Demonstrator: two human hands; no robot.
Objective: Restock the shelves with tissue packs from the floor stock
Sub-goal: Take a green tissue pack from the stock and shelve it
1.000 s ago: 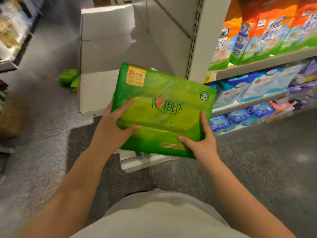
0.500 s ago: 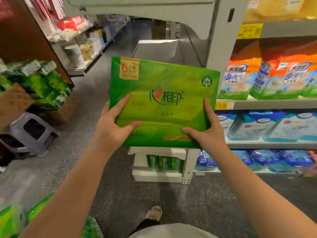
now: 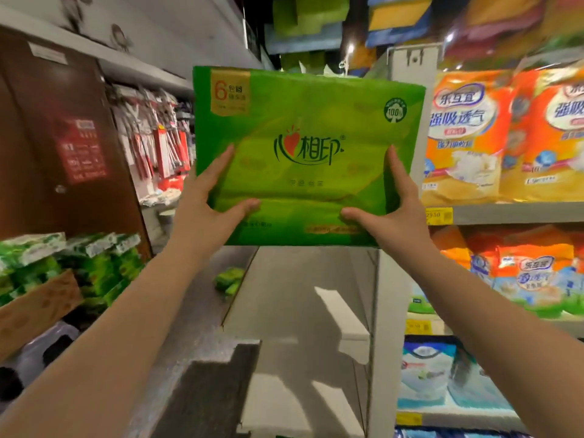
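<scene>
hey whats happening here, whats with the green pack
A person in a shop aisle holds a green tissue pack up in front of them with both hands: the left hand grips its lower left edge, the right hand its lower right. It is not yet on any shelf. More green packs sit in floor stock to the left, and the shelves to the right hold orange packages.

Bright green tissue pack (image 3: pixel 303 147) with a gold corner label — orange-and-yellow packs (image 3: pixel 467 137) on the grey shelf (image 3: pixel 518 213).
</scene>
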